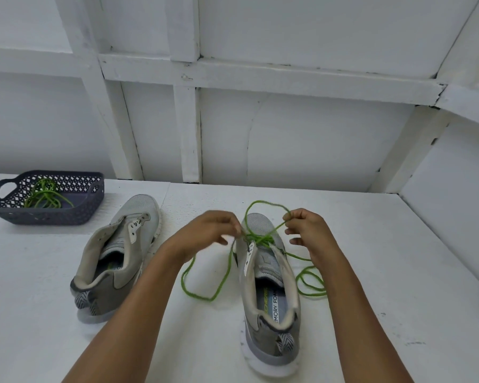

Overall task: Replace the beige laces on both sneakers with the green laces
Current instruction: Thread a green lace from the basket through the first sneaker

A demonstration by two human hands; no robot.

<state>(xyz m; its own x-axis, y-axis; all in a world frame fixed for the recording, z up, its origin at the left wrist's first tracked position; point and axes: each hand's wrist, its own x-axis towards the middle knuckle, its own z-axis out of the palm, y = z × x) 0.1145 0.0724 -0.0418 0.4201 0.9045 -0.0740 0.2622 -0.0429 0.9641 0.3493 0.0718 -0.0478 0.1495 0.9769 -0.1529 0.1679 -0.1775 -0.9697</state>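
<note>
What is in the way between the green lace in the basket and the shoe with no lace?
Nothing visible. The spare green lace lies loose in the open basket, and only a strip of table separates it from the unlaced sneaker.

I see two sneakers side by side on the table (371, 244), the unlaced sneaker (116, 258) left of the part-laced sneaker (268, 299), with the basket (67, 214) holding a spare lace (43, 196) behind at far left.
</note>
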